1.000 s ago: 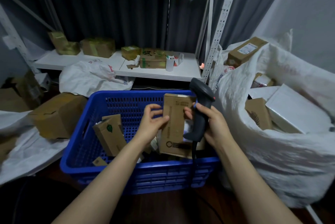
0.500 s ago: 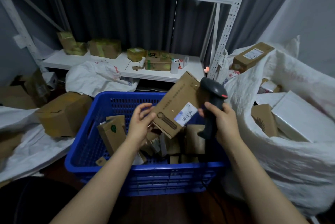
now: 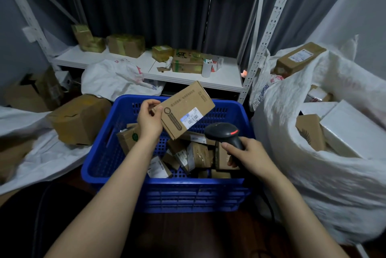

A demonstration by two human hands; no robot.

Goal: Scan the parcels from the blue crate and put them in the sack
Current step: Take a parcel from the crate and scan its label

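Cardboard parcel [image 3: 183,109] now tilted label-up over the blue crate [image 3: 167,180], left grip [image 3: 149,119] pinching its corner; right grip [image 3: 250,156], clamped on the scanner [image 3: 224,133], has dropped below it and points at the barcode [image 3: 191,119] – scan looks imminent, sack [image 3: 313,174] next

crate [image 3: 98,153] held small parcels [image 3: 196,157] heaped in it | parcel [image 3: 186,109] hung above crate in left hand [image 3: 149,119] | scanner [image 3: 225,132] sat over crate's right side in right hand [image 3: 250,157] | sack [image 3: 292,174] stood right of crate | shelf [image 3: 225,79] ran behind crate | large box [image 3: 77,119] lay left of crate
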